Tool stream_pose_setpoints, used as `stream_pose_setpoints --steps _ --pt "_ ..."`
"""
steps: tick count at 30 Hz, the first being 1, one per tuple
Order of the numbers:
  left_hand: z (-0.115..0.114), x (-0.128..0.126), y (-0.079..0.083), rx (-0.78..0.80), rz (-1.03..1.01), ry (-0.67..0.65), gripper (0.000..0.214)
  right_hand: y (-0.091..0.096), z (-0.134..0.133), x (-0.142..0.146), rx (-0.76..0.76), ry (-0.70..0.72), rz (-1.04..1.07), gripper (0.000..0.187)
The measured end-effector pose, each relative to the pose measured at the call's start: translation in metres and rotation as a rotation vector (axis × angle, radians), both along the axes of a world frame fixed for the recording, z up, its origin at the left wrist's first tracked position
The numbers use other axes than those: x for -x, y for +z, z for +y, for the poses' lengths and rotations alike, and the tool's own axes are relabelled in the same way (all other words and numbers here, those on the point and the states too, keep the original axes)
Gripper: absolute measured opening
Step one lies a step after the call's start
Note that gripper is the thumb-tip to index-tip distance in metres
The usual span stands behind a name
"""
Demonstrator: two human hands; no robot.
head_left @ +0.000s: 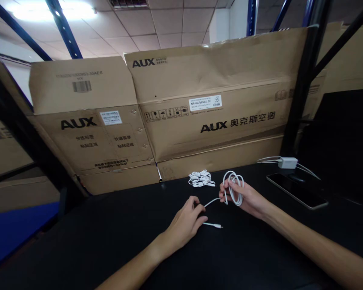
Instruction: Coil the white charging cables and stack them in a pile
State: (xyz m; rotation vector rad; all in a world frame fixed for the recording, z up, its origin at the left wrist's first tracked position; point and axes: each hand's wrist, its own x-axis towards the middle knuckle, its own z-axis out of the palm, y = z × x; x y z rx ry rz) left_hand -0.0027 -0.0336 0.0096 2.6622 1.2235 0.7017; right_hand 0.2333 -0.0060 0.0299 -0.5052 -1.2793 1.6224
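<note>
In my right hand (242, 195) is a white charging cable (236, 189), wound in several loose loops round the fingers. From those loops a stretch of the cable runs left to my left hand (187, 219), whose fingers are closed on it near one end. The plug (218, 226) of that end sticks out to the right beneath the left thumb, just above the black tabletop. Behind both hands lies a pile of bundled white cables (201, 178), apart from either hand.
On the right, a phone (297, 191) lies face up beside a white power adapter (288, 162) with thin cables. Flattened AUX cardboard boxes (211, 108) stand as a wall along the back of the black table (115, 237). Dark rack posts (302, 80) rise at both sides.
</note>
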Motion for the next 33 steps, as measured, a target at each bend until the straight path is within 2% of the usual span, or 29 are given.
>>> stream_pose_setpoints --steps 4,8,11,16,21,26,28,33 --pt "-0.004 0.000 0.011 -0.035 0.186 -0.148 0.022 -0.004 0.001 0.003 -0.037 -0.063 -0.006 0.026" --pt "-0.009 -0.002 0.018 0.012 0.330 -0.221 0.019 -0.008 0.004 0.005 -0.026 -0.139 -0.052 0.030" --pt "-0.014 -0.004 0.018 0.018 0.359 -0.208 0.019 -0.012 0.008 0.005 0.009 -0.213 -0.035 0.031" --pt "-0.020 -0.006 0.018 0.069 0.272 -0.200 0.015 -0.016 0.014 0.005 0.083 -0.274 0.031 0.029" --pt "-0.020 -0.007 0.016 0.059 0.264 -0.179 0.013 -0.017 0.015 0.004 0.120 -0.271 0.060 0.026" --pt "-0.022 -0.009 0.019 0.055 0.365 -0.179 0.015 -0.018 0.014 0.006 0.095 -0.223 0.040 0.029" --pt "-0.028 -0.013 0.024 0.176 0.270 -0.179 0.015 -0.018 0.014 0.007 0.084 -0.246 0.049 0.030" --pt "-0.044 -0.026 0.035 0.517 -0.273 -0.294 0.021 -0.020 0.017 0.008 0.094 -0.386 0.103 0.031"
